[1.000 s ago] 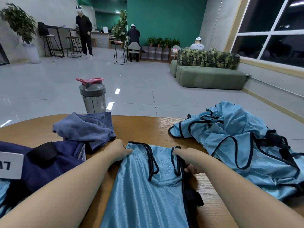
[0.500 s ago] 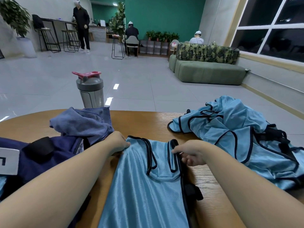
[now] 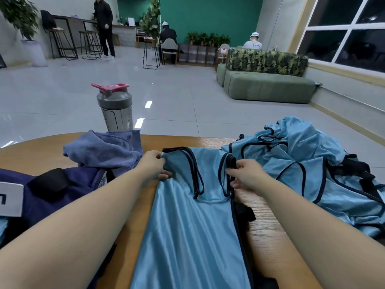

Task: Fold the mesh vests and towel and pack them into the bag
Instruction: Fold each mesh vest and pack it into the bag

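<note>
Hands, left (image 3: 153, 165) and right (image 3: 246, 174), each pinching vest (image 3: 187, 222) shoulders beside bag (image 3: 62, 192).

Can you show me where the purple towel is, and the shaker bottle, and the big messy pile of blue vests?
Towel (image 3: 108, 150): head view, middle of its crumpled top.
Shaker bottle (image 3: 116, 115): head view, on its clear body.
Pile of vests (image 3: 308, 161): head view, middle of the heap.
</note>
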Tool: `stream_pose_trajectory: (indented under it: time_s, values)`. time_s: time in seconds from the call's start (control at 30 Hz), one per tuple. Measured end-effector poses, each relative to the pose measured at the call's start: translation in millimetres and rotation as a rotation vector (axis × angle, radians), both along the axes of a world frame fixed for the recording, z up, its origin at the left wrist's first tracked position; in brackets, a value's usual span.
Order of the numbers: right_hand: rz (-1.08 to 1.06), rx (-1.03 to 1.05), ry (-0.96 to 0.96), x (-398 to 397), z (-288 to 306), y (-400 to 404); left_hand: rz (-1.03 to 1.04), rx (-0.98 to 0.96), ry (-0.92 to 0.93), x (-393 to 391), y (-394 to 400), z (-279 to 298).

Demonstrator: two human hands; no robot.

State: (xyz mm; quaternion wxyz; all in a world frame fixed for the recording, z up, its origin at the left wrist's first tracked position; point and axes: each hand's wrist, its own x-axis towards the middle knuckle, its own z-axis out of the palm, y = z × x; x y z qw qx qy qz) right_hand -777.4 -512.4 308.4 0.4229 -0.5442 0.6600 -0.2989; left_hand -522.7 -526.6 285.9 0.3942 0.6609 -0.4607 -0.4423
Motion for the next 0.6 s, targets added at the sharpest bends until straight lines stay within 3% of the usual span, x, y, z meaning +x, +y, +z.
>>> stream_pose_trajectory:
  time_s: [0.23, 0.37, 0.47, 0.6]
  values:
    - [0.136, -0.225, 0.044, -8, 12, 27, -0.13, -0.215, -0.102, 8, 32, 17]
    - [0.284, -0.437, 0.191, -22, 20, 59, -0.359, -0.436, -0.26, 23, 74, 39]
    - [0.439, -0.511, 0.272, -32, 18, 92, -0.633, -0.485, -0.549, 37, 111, 37]
    - [0.727, -0.525, 0.584, -37, 3, 127, -0.957, -0.402, -0.951, 42, 144, 14]
